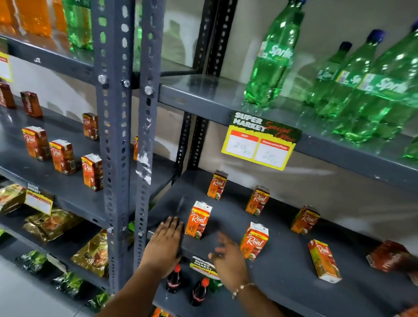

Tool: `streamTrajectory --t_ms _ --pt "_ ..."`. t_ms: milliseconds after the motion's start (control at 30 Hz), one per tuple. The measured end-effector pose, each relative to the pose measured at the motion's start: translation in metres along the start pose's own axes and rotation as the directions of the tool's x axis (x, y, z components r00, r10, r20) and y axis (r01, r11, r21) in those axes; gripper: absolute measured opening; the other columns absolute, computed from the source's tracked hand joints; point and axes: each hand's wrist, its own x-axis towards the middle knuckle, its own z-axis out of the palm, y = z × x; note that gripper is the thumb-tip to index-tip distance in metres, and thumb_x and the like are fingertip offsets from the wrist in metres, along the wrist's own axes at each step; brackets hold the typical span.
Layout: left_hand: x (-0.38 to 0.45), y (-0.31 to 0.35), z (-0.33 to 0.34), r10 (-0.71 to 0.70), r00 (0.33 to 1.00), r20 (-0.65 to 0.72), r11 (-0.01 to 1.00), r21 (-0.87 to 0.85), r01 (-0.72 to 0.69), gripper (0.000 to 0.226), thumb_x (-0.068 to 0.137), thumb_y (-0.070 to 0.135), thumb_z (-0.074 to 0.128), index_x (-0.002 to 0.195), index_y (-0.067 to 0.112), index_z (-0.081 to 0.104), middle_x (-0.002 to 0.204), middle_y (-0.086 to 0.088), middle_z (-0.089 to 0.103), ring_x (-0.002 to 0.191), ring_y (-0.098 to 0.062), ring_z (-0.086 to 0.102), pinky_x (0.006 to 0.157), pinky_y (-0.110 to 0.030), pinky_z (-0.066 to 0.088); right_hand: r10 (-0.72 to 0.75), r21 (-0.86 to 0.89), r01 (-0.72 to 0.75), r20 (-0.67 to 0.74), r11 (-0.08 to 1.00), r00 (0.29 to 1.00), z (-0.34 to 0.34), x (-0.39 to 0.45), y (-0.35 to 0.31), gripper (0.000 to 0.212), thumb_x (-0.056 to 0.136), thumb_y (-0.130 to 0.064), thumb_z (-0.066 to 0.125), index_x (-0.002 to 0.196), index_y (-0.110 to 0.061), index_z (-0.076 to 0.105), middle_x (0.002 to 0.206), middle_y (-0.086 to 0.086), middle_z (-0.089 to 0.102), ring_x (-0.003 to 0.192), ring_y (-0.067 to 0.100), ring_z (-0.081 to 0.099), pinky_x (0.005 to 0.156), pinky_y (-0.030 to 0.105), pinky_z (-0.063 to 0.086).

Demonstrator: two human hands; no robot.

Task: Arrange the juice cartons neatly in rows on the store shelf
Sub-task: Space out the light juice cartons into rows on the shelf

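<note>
Several orange Real juice cartons stand spread apart on the dark grey shelf (290, 274). The nearest front carton (198, 220) stands just right of my left hand (166, 245), which lies flat with fingers apart on the shelf's front edge, holding nothing. My right hand (228, 259) hovers open and blurred between that carton and a second front carton (253, 241). More cartons stand behind (217, 185), (257, 200), (305, 219). One carton (324, 261) leans tilted at the right, beside a dark red carton (386, 256) lying down.
Slotted metal uprights (122, 137) stand left of my hands. The left bay holds more Real cartons (62, 156). Green Sprite bottles (273, 54) fill the shelf above, with a price tag (259, 140) hanging. Cola bottles (174, 278) and snack packets (93, 255) sit below.
</note>
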Motion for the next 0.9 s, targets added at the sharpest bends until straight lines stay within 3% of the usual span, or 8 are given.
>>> streamTrajectory --t_ms 67,167,267,400,467,567,700,900 --pt "-0.015 0.007 0.001 -0.034 0.998 -0.049 0.999 -0.025 0.033 0.086 0.072 0.037 0.072 0.141 0.004 0.031 0.148 -0.017 0.037 0.139 -0.029 0.029 0.116 -0.032 -0.017 -0.031 -0.029 0.031 -0.013 0.999 0.999 -0.022 -0.021 0.014 0.031 0.079 -0.006 0.060 0.097 -0.029 0.070 0.100 -0.005 0.072 0.085 0.013 0.067 0.082 0.028 0.056" --pt "-0.030 0.025 0.007 0.045 0.987 -0.154 0.999 0.038 -0.040 0.058 0.074 0.031 0.053 0.126 0.005 0.048 0.125 -0.016 0.061 0.122 -0.030 0.052 0.115 -0.036 0.002 0.016 -0.166 -0.047 -0.179 0.985 0.984 -0.078 -0.043 0.050 0.020 0.076 -0.023 0.066 0.062 -0.036 0.065 0.064 -0.012 0.071 0.067 0.004 0.068 0.066 0.021 0.056" --pt "-0.029 0.053 0.010 0.200 0.972 -0.126 0.972 0.149 -0.181 0.057 0.069 0.031 0.047 0.121 0.008 0.050 0.115 -0.012 0.067 0.114 -0.028 0.048 0.106 -0.039 0.033 0.087 -0.178 -0.164 -0.375 0.970 0.923 -0.138 -0.051 0.071 0.018 0.080 -0.016 0.061 0.068 -0.029 0.066 0.076 -0.002 0.073 0.076 0.020 0.069 0.066 0.028 0.051" --pt "-0.020 0.101 0.007 0.245 0.967 0.069 0.954 0.159 -0.253 0.077 0.040 0.033 0.082 0.111 0.009 0.066 0.107 -0.009 0.071 0.099 -0.025 0.067 0.081 -0.035 0.056 0.183 -0.120 -0.271 -0.482 0.955 0.857 -0.205 -0.035 0.092 0.009 0.080 -0.010 0.056 0.074 -0.017 0.057 0.087 0.020 0.070 0.082 0.039 0.063 0.068 0.037 0.049" --pt "-0.018 0.128 0.001 0.176 0.969 0.171 0.974 0.110 -0.196 0.090 0.045 0.030 0.082 0.127 0.006 0.053 0.123 -0.013 0.064 0.111 -0.025 0.062 0.091 -0.034 0.051 0.240 -0.131 -0.321 -0.424 0.938 0.873 -0.226 -0.024 0.106 0.004 0.080 -0.014 0.057 0.082 -0.013 0.054 0.100 0.024 0.067 0.093 0.041 0.061 0.072 0.037 0.046" --pt "-0.012 0.153 -0.002 0.097 0.984 0.147 0.990 0.083 -0.110 0.081 0.084 0.010 0.052 0.146 0.005 0.000 0.158 -0.013 0.004 0.145 -0.026 0.010 0.117 -0.033 0.011 0.347 -0.083 -0.405 -0.379 0.911 0.858 -0.245 -0.004 0.132 0.043 0.075 -0.029 0.064 0.109 -0.005 0.053 0.117 0.024 0.060 0.107 0.042 0.057 0.089 0.045 0.048" --pt "0.009 0.166 0.002 -0.035 0.981 0.193 0.997 0.079 0.020 0.089 0.081 0.000 0.053 0.145 0.006 -0.009 0.158 -0.008 -0.009 0.145 -0.021 -0.005 0.117 -0.031 0.002 0.405 -0.003 -0.430 -0.331 0.903 0.852 -0.259 0.007 0.140 0.074 0.075 -0.042 0.068 0.129 0.002 0.041 0.132 0.024 0.052 0.119 0.040 0.051 0.094 0.038 0.043" --pt "0.010 0.176 0.018 -0.133 0.967 0.218 0.979 0.183 0.094 0.087 0.087 0.008 0.052 0.143 0.004 -0.015 0.157 -0.009 -0.016 0.144 -0.022 -0.012 0.116 -0.033 -0.005 0.392 0.080 -0.384 -0.175 0.920 0.903 -0.257 0.014 0.138 0.040 0.058 -0.035 0.082 0.067 -0.018 0.047 0.072 0.003 0.062 0.064 0.018 0.061 0.076 0.033 0.053"
